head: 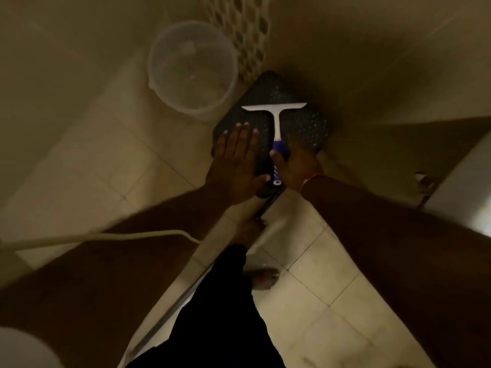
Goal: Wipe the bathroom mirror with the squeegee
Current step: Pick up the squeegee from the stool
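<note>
White T-shaped plastic squeegee [276, 116]: likely light, rigid; take its blue handle. Your left hand [236, 158]: fingers straight, together; right hand [295, 167]: grip indeterminate.

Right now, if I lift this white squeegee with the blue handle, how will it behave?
The white T-shaped squeegee looks thin, so probably light and stiff. Its wide blade sits far from the blue grip your right hand holds, so it may tip forward. Flat T: unlikely to roll.

The person wears black trousers [225, 314] and a thin orange band [309, 180] on the right wrist; both forearms [385, 235] and feet [263, 278] are bare.
</note>
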The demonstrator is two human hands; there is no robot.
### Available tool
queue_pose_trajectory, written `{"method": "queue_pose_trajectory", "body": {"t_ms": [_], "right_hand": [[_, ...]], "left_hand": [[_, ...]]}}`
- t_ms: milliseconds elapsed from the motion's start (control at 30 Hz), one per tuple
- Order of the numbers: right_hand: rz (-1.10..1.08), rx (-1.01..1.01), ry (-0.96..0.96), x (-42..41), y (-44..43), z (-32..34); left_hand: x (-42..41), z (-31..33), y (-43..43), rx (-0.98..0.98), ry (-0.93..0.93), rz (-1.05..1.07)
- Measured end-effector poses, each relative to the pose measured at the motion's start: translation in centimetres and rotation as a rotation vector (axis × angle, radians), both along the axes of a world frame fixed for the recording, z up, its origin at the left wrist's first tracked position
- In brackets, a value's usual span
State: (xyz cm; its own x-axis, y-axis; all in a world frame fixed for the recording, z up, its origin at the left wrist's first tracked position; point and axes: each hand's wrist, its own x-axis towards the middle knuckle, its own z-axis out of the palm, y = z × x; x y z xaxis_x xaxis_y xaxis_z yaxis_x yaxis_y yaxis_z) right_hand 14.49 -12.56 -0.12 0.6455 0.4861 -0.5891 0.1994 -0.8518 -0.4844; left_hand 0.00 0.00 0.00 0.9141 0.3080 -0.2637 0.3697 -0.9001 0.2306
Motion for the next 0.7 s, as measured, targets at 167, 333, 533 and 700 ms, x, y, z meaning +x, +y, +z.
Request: {"method": "queue_pose_trajectory", "body": {"t_ms": [167,333,533,700], "right_hand": [[-0.090,-0.030,0.012,2.2,3.0,-3.0],[-0.111,-0.072,0.007,2.5,4.6,-5.3],[-0.096,-0.041,0.022,2.0,5.0,-6.4],[-0.291,-0.004,0.075,1.8,4.3,-5.2]], "left_hand": [[0.7,-2.8,1.3,0.016,0.030,0.015],[1.1,-4.5,1.8,0.004,0.067,0.029],[0.6,-5.4,1.0,-0.002,0.061,0.027],[0.2,-4.8,0.1,0.005,0.032,0.033]]}}
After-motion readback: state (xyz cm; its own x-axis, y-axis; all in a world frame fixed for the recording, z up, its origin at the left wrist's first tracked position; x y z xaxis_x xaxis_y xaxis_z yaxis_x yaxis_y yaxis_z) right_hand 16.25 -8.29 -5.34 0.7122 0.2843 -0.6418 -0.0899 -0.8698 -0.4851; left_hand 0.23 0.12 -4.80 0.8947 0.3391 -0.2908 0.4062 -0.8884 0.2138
